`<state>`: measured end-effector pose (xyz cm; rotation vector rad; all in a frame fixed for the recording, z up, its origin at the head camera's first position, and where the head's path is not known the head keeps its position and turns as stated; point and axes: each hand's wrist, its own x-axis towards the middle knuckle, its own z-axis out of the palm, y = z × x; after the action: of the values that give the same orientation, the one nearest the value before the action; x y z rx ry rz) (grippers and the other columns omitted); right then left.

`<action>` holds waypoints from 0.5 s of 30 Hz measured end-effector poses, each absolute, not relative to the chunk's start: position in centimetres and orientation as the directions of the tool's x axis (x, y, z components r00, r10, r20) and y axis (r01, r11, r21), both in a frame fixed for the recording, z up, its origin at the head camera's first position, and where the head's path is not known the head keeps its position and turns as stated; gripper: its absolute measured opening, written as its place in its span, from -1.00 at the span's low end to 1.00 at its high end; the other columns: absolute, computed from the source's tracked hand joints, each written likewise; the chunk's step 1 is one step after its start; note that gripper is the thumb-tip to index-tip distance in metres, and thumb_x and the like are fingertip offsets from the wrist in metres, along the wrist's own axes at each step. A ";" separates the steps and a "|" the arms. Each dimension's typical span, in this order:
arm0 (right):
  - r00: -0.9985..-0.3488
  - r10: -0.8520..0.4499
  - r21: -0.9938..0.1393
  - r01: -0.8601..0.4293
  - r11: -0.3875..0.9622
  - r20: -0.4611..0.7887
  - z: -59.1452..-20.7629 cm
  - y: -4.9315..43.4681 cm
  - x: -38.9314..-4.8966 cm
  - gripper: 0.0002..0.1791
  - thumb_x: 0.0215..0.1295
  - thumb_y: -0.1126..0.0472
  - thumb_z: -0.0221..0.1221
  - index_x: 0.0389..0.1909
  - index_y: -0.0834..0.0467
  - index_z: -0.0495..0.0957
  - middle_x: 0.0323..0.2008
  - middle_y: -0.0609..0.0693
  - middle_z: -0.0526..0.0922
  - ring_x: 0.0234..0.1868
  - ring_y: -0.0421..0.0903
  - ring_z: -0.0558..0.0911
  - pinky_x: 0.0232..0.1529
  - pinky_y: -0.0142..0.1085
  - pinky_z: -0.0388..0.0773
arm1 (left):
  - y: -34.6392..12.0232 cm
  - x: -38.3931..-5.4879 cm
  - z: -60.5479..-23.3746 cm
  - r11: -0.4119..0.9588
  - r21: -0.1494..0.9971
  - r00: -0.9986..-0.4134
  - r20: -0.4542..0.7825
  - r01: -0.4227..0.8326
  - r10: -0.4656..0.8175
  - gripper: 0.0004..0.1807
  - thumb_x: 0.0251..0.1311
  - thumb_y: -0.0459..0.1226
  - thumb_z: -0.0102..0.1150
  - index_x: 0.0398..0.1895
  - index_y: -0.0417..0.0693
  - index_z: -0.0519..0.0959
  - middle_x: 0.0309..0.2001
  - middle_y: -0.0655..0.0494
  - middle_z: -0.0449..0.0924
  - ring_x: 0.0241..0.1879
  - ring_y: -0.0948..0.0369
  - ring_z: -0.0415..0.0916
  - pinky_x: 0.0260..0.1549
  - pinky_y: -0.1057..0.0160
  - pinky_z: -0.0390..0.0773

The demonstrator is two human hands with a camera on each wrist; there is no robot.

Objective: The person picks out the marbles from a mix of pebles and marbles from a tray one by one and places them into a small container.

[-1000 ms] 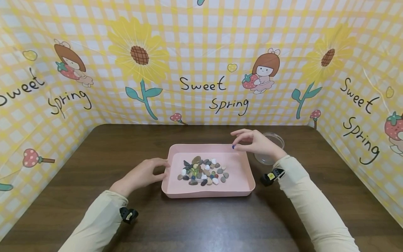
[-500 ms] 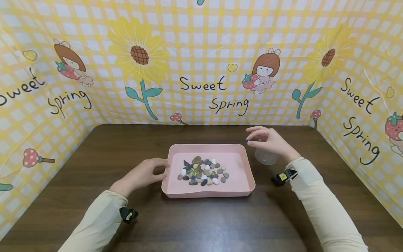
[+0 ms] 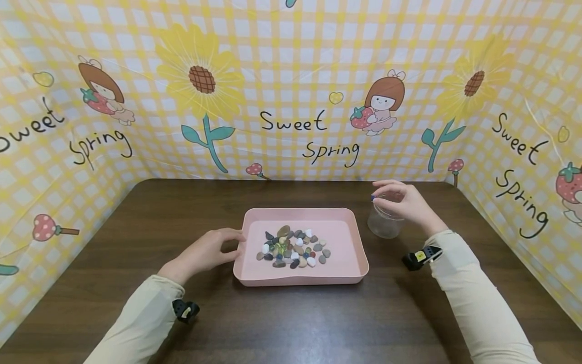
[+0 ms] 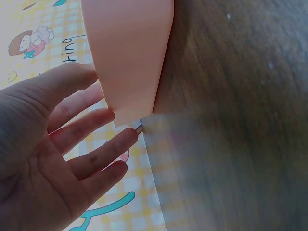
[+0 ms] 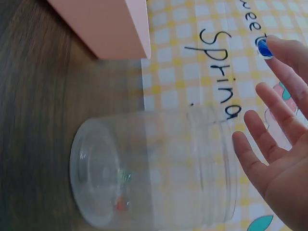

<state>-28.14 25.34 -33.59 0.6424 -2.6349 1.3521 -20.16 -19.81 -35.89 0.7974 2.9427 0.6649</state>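
The right hand (image 3: 402, 203) pinches a blue piece (image 5: 264, 48) toward two o'clock from the tray (image 3: 341, 231), near the jar (image 3: 385, 226); likely light, hard, slippery, best held mid-body. The left hand (image 3: 203, 251), relaxed, touches the tray.

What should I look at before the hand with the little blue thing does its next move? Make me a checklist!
1. Blue piece held: ok, the right hand pinches it at its fingertips.
2. Clear jar standing upright: ok.
3. Jar open, with room: ok, no lid shows, and just a green bit and an orange-red bit show near the bottom.
4. Blue piece right over the jar's opening: cannot tell; the right wrist view makes it look off to one side.
5. Pink tray steadied: cannot tell; the left hand is at its left edge, but how firmly isn't clear.
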 end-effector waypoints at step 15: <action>-0.917 -0.097 -0.785 -0.383 0.488 0.387 -35.0 27.2 -28.5 -0.68 0.18 0.16 0.25 -0.16 0.33 0.60 -0.08 -0.37 0.52 -0.04 -0.55 0.46 0.01 -0.64 0.44 | -19.9 -20.2 -36.0 0.783 0.414 -0.874 0.076 0.465 0.480 -0.69 0.14 -0.31 0.20 -0.05 -0.24 0.58 0.09 -0.22 0.54 0.13 -0.12 0.46 0.15 -0.11 0.41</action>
<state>-28.48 27.16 -34.96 0.4056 -2.4454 1.3988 -20.24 -19.88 -36.05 0.7781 2.9346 0.6674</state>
